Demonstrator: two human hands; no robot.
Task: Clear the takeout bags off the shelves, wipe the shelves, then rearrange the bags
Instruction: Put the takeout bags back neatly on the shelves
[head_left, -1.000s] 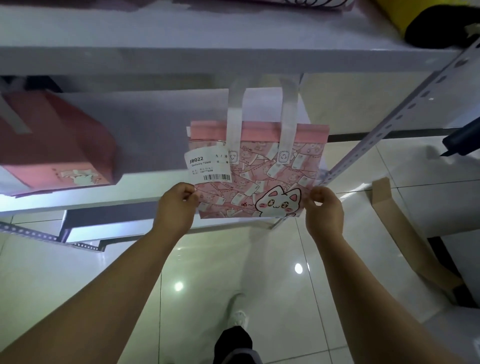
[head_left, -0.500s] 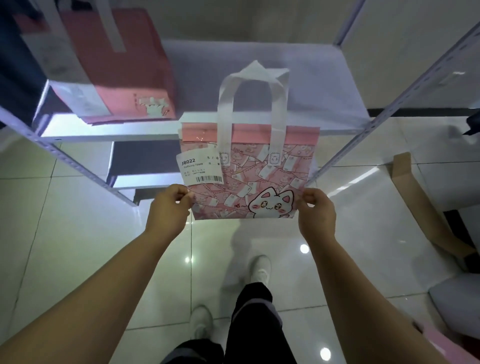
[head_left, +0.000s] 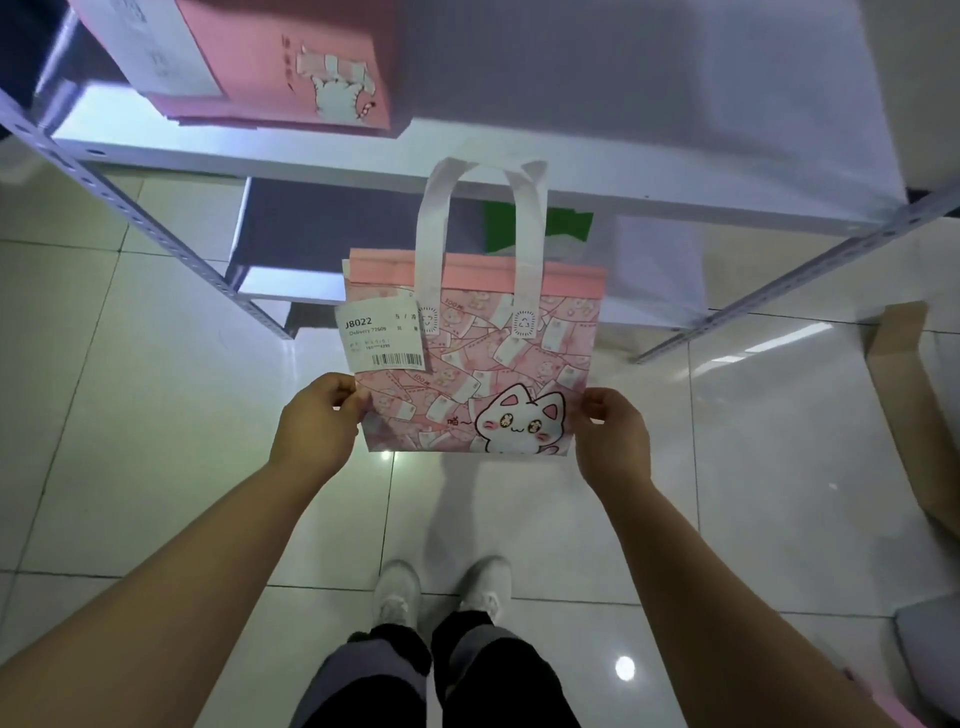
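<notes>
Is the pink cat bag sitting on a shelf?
No, the left hand and right hand hold the pink cat bag above the floor.

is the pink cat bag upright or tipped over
Upright: the pink cat bag hangs with its white handles on top, left hand and right hand pinching its lower sides.

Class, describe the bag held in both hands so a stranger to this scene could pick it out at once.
Find the white shelf at top. In front of its edge, the left hand and right hand pinch the lower corners of an upright pink tote. Unlike the pink bag on the shelf, it shows white handles, a J8022 label and a cat face.
</notes>
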